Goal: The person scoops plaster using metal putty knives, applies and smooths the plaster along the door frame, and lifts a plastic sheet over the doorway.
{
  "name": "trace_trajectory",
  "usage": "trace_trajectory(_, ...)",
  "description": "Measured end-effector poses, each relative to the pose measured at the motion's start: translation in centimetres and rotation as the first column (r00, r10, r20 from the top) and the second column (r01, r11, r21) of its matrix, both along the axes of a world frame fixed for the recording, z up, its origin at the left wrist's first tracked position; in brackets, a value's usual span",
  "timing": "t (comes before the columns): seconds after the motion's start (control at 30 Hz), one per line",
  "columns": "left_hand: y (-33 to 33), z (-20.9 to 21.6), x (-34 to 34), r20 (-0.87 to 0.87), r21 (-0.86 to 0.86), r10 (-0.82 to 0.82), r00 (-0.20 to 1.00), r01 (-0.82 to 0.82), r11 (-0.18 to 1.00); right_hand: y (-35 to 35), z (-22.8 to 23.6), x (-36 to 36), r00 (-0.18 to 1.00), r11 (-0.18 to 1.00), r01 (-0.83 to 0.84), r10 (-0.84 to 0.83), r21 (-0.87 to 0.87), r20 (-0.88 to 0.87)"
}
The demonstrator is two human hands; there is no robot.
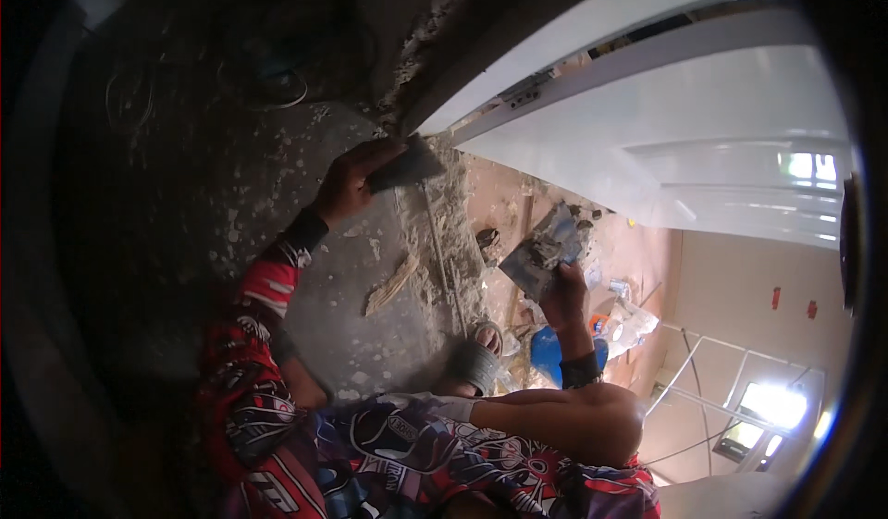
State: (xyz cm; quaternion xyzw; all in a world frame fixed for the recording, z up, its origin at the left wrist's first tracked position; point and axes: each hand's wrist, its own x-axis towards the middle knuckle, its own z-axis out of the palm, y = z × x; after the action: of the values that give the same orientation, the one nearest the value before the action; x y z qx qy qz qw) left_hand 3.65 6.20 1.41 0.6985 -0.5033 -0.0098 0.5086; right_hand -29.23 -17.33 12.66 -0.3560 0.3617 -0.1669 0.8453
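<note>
Glossy smooth white door (675, 121), rough crumbly strip (455, 251), matt speckled floor (319, 302), smooth dark blade (414, 164), perhaps metal, cloth sleeve (270, 283).

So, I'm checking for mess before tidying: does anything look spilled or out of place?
Yes: pale spatters speckle the grey floor, like dropped mortar, and a loose tan sliver lies by the left edge of the rough strip, looking like a stray scrap.

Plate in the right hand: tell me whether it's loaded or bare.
Partly loaded: lumpy grey paste covers some of the plate that the right hand grips.
</note>
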Motion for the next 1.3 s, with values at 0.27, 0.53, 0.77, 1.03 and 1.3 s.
trace_trajectory(0.27, -4.7, 10.5, -5.0, -0.706, -0.246, -0.274, 0.653, 0.136, 0.960, 1.7, -0.3, 2.1, 0.999, 0.955, -0.046, 0.036, 0.292, 0.038)
trace_trajectory(0.53, -9.6, 15.9, -9.3, 0.118, -0.146, -0.521, 0.846, 0.534, 0.833, 0.9, 2.3, 2.5, 0.869, 0.829, -0.291, 0.020, 0.478, 0.495)
trace_trajectory(0.77, -10.9, 15.1, -10.9, 0.277, -0.026, -0.468, 0.839, 0.494, 0.869, -0.3, 2.1, 0.1, 0.890, 0.939, -0.115, -0.047, 0.323, 0.454)
trace_trajectory(1.03, -12.4, 13.9, -11.9, 0.480, 0.112, -0.455, 0.750, 0.461, 0.880, -1.8, 1.4, -2.5, 0.916, 0.956, 0.048, -0.157, 0.288, 0.369)
trace_trajectory(1.3, -13.8, 11.6, -10.6, 0.376, 0.171, -0.442, 0.814, 0.408, 0.897, -4.7, 1.6, -5.7, 0.907, 0.962, 0.206, -0.257, 0.181, 0.333)
